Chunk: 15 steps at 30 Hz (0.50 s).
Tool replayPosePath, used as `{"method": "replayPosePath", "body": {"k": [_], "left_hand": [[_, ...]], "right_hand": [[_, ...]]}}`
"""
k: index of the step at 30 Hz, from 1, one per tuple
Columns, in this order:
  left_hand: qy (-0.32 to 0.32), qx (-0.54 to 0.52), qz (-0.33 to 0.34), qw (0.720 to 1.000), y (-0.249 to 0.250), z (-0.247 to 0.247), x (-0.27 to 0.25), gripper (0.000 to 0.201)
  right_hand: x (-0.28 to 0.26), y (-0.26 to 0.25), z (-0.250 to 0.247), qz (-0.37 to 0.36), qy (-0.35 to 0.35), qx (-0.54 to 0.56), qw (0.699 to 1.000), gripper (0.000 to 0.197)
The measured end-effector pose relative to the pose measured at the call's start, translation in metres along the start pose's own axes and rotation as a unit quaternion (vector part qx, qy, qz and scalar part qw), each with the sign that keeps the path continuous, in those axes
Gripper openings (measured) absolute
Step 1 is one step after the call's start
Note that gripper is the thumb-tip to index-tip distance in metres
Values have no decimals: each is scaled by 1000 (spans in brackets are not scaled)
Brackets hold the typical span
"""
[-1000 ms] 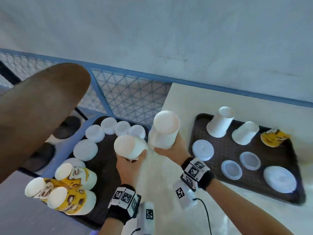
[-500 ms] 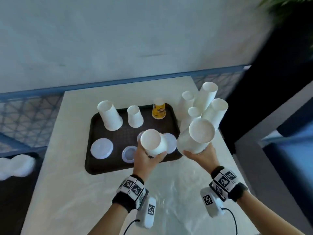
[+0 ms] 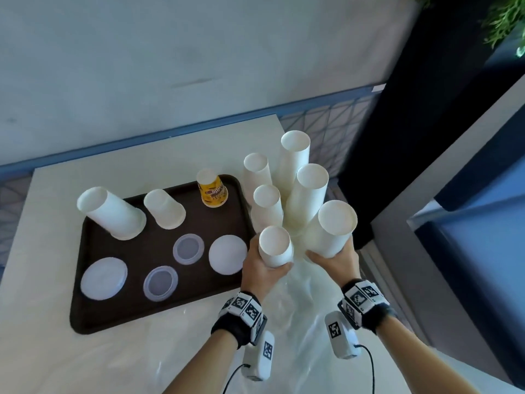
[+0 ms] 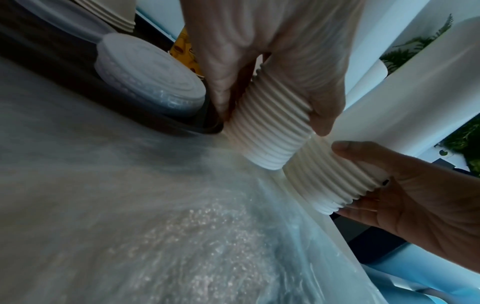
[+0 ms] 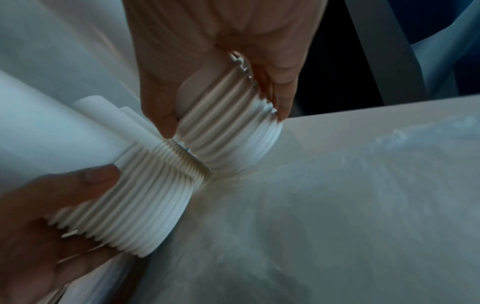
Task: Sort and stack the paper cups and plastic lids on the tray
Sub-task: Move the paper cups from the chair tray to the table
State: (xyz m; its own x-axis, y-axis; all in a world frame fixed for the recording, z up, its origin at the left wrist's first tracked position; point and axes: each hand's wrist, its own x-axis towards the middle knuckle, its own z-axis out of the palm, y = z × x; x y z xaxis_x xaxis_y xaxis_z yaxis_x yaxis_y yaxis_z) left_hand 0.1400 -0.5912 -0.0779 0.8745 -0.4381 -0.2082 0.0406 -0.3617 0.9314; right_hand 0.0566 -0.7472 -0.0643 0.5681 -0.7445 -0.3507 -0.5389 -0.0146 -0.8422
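My left hand (image 3: 265, 268) grips a narrow stack of white paper cups (image 3: 275, 245) near its rims, just off the right edge of the dark tray (image 3: 85, 317). My right hand (image 3: 335, 260) grips a wider white cup stack (image 3: 335, 228) beside it. Both stacks tilt, rims down on the plastic sheet (image 3: 295, 308); the ribbed rims (image 4: 270, 127) (image 5: 228, 131) show in the wrist views. On the tray stand two upturned white cup stacks (image 3: 113, 213) (image 3: 164, 209) and a yellow cup (image 3: 212, 191). Also there are a flat white lid (image 3: 103, 278), a domed lid pile (image 3: 227, 254) and two clear lids (image 3: 188, 248) (image 3: 160, 282).
Several tall white cup stacks (image 3: 295, 155) (image 3: 309, 191) stand close behind my hands, near the table's right edge. A dark pillar (image 3: 397, 137) rises beyond that edge, and a blue mesh rail (image 3: 326, 120) runs along the wall.
The view swung from a tray on the left to this table. Both hands carried their cup stacks to the right and lowered them next to the standing stacks.
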Motion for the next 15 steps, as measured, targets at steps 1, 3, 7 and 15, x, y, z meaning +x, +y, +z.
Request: {"method": "replayPosePath", "body": {"k": [1, 3, 7, 15], "left_hand": [[2, 4, -1, 1000, -1, 3, 3, 75], [8, 13, -1, 1000, -3, 6, 5, 76], [11, 40, 13, 999, -5, 9, 7, 77], [-16, 82, 17, 996, -13, 12, 7, 90]], "right_hand": [[3, 1, 1, 2, -3, 0, 1000, 92], [5, 3, 4, 2, -5, 4, 1000, 85], [6, 4, 5, 1, -3, 6, 1000, 90], [10, 13, 6, 11, -17, -11, 1000, 94]]}}
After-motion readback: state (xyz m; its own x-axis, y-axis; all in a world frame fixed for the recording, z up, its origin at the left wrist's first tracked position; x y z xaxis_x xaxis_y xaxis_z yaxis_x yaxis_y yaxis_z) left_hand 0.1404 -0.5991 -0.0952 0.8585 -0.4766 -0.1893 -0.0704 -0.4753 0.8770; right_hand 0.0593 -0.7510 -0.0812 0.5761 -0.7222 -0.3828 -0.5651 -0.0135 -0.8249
